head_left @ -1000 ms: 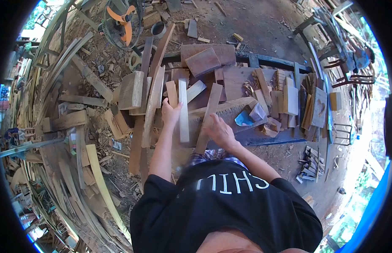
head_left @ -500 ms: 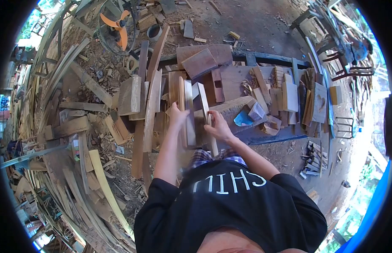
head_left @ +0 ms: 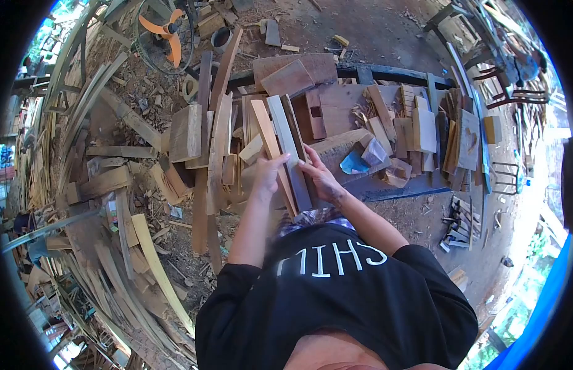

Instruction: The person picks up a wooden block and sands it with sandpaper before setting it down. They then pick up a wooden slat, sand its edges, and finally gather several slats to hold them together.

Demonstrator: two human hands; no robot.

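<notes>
Held side by side above the near edge of the workbench [head_left: 394,193], close in front of the body: the tan strip [head_left: 269,135], the pale strip [head_left: 281,123] and the dark strip [head_left: 291,120]. Bunched lengthwise, with near ends toward the plaid cloth [head_left: 311,217] on the lap and far ends out over the bench. Gripped along the tan side by the left hand [head_left: 269,174], with fingers closed around that edge and thumb laid over toward the pale strip. Clasped from the other side by the right hand [head_left: 322,180], with fingers curled in against the dark strip and thumb pointing inward (partly hidden, down among the strips). Just beyond on the bench, a slotted wooden block [head_left: 315,114] and, farther out, two overlapping brown boards [head_left: 287,78]. To the right, on a thick plank [head_left: 339,143], a blue scrap [head_left: 354,163]; past that, a crowd of wooden offcuts [head_left: 424,131]. To the left, long boards [head_left: 220,145] lying outward, and farther off, near the wood-littered ground, a fan [head_left: 168,29] with orange blades.
</notes>
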